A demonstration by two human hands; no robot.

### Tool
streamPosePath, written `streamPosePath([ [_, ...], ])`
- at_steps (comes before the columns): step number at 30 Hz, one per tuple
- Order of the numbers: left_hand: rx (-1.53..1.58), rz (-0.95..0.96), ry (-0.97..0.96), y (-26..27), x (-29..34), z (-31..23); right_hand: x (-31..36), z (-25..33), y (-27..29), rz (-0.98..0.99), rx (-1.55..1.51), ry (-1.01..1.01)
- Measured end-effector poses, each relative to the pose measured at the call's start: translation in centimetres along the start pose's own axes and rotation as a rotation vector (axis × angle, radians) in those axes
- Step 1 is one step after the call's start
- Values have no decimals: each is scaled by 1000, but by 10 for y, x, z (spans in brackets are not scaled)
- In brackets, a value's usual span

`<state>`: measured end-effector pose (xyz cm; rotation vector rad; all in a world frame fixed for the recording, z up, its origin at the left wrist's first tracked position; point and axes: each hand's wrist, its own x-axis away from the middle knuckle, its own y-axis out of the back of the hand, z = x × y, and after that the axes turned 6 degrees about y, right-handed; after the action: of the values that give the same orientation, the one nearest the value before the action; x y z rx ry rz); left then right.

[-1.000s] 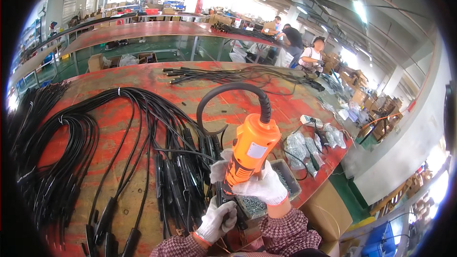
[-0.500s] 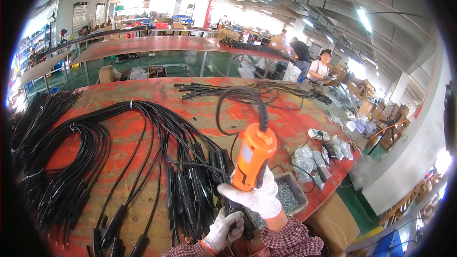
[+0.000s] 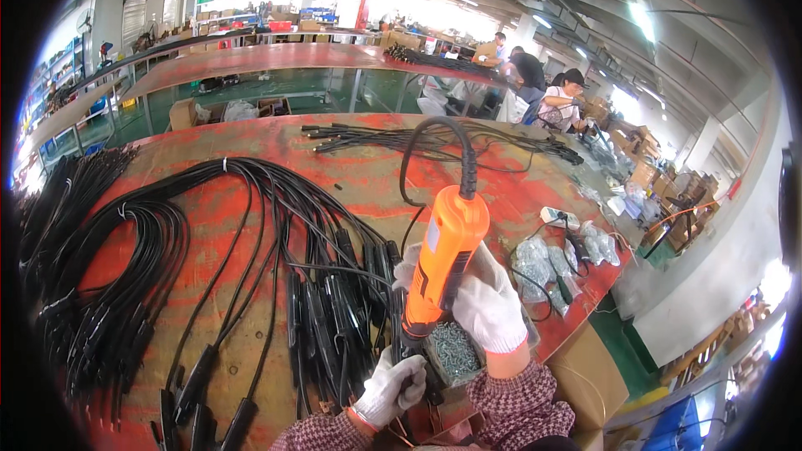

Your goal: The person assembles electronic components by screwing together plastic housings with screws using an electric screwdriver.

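Since the earlier frame our orange electric screwdriver (image 3: pixel 444 263) has tilted more upright. Our right hand (image 3: pixel 489 301) is closed around it, just above the tray of screws (image 3: pixel 455 351). Left of the tray, our left hand (image 3: pixel 393 384) clamps a black cable connector (image 3: pixel 401 342).

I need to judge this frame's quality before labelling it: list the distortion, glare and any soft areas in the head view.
Head view: strong fisheye bend, so the red table edge curves and a black rim frames the picture; ceiling lights and far windows blow out to white; the orange power screwdriver and gloved right hand look sharp; the left hand and black cables are evenly lit, with soft shadows; distant seated workers are small and indistinct.
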<state>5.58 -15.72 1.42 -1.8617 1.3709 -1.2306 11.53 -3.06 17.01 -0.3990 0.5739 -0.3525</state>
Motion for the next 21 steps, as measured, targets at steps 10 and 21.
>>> streamPosePath([
  [10,36,20,28,2,-1,1,7,-22,6,-177,168,0],
  [21,-36,10,13,-2,-1,-5,7,-22,-8,39,14,61],
])
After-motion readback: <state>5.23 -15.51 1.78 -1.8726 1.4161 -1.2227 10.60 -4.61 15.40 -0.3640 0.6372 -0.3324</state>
